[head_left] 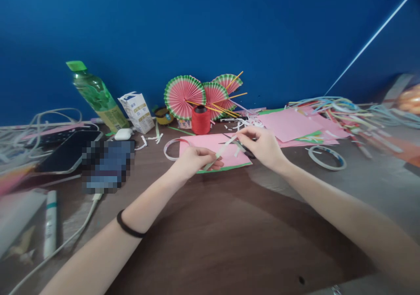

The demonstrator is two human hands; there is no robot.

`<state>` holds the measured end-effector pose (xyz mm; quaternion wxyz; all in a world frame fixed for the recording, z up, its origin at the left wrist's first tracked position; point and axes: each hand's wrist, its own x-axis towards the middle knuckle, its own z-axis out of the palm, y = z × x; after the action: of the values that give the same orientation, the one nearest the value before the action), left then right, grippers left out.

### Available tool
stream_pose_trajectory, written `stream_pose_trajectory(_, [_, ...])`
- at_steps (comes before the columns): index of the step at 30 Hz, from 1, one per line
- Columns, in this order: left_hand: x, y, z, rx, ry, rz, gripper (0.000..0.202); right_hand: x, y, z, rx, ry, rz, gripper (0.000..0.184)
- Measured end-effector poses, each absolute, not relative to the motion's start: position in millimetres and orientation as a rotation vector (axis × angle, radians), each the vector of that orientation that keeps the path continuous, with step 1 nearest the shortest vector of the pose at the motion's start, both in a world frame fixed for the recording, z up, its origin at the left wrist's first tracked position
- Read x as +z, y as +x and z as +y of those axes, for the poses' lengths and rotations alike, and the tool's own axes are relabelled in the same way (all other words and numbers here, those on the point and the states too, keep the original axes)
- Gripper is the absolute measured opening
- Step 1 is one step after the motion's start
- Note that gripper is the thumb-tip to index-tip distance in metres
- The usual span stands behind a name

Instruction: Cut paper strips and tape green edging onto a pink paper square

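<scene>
A narrow pale paper strip (pixel 225 146) stretches slantwise between my two hands. My left hand (pixel 197 161) pinches its lower end, thumb on top. The upper end is pinched between the thumb and fingers of my right hand (pixel 260 144). Beneath the strip lies a pink sheet (pixel 210 143) with a green edge. Dark scissors (pixel 244 150) rest on that sheet, partly hidden by my right hand. Close to my left hand a roll of tape (pixel 170 150) lies flat on the table. Behind the sheet stands a spool of red thread (pixel 201 121).
Pleated pink and green paper fans (pixel 184 95) lean at the blue wall. Pink sheets (pixel 288 124), paper strips (pixel 341 109) and another tape roll (pixel 324 158) lie right. Left are a green bottle (pixel 98 98), a carton (pixel 136 111), phones (pixel 70 150), a cable (pixel 82 227) and a marker (pixel 50 225).
</scene>
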<state>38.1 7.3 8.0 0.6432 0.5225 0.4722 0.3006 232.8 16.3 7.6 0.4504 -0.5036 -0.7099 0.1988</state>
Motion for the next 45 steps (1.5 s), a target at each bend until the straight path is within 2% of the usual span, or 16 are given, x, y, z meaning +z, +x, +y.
stream_pose_trajectory(4, [6.6,31.0,13.9,0.620,1.207,1.070,0.009,4.3,255.5,39.3,0.410,-1.280,-1.646,0.016])
stream_pose_trajectory(6, [6.4,27.2,16.2,0.595,1.254,1.084,0.010,1.1,269.4,51.1,0.262,-1.368,-1.581,0.015])
stream_pose_trajectory(10, [6.0,20.6,19.0,0.566,1.374,1.066,0.021,-9.3,295.3,69.7,0.015,-1.595,-1.533,0.020])
stream_pose_trajectory(14, [7.0,15.9,20.7,0.537,1.402,1.013,0.034,-23.0,308.1,79.7,0.021,-1.741,-1.632,0.020])
stream_pose_trajectory(18, [11.6,13.3,20.5,0.491,1.422,0.962,0.027,-25.7,300.8,78.1,-0.005,-1.611,-1.752,0.028])
stream_pose_trajectory(21, [16.1,12.8,18.4,0.445,1.459,0.917,0.018,-14.3,281.6,64.2,0.063,-1.365,-1.834,0.023])
stream_pose_trajectory(25, [21.4,13.8,14.7,0.399,1.481,0.932,0.016,7.0,248.9,32.4,0.194,-0.951,-2.105,0.013])
stream_pose_trajectory(28, [25.2,14.8,12.4,0.355,1.507,0.900,0.016,13.8,231.6,12.1,0.304,-0.769,-2.277,0.019])
stream_pose_trajectory(31, [28.5,15.3,10.6,0.322,1.544,0.850,0.017,13.0,223.6,2.3,0.384,-0.723,-2.360,0.022])
stream_pose_trajectory(39, [32.7,18.6,5.9,0.276,1.677,0.870,0.021,14.1,219.8,0.3,0.526,-0.813,-2.348,0.007])
stream_pose_trajectory(45, [35.8,21.4,1.1,0.252,1.790,0.969,0.020,12.5,220.1,-1.2,0.679,-0.857,-2.292,0.009])
